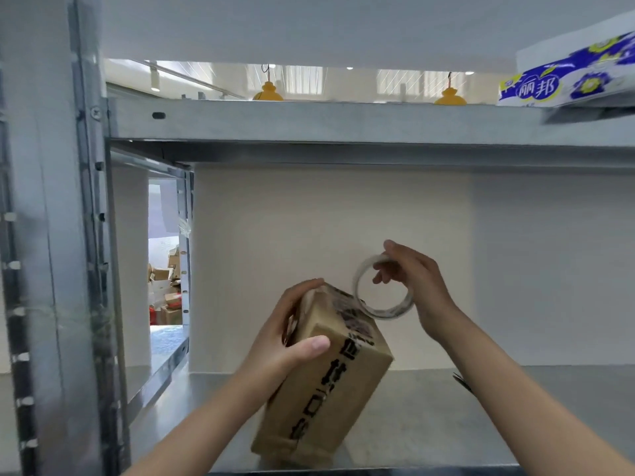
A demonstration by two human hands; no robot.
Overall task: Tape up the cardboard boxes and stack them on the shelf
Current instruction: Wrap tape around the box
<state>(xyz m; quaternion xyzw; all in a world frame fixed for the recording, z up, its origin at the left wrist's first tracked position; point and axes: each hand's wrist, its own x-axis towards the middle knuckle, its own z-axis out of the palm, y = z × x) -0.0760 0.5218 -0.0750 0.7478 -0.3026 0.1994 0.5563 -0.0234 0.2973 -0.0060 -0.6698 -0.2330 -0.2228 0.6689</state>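
A small brown cardboard box [330, 383] with black printed characters stands tilted on the metal shelf [481, 417]. My left hand [292, 334] grips its upper left corner, thumb across the front face. My right hand [412, 280] holds a roll of clear tape [381, 286] right at the box's top right edge, fingers through the ring. The roll touches or nearly touches the box top.
A steel upright [89, 235] stands at the left and an upper shelf beam [343, 121] crosses overhead. A blue and white package [567, 77] lies on the upper shelf at right. Piled cartons [166, 290] show through the gap behind.
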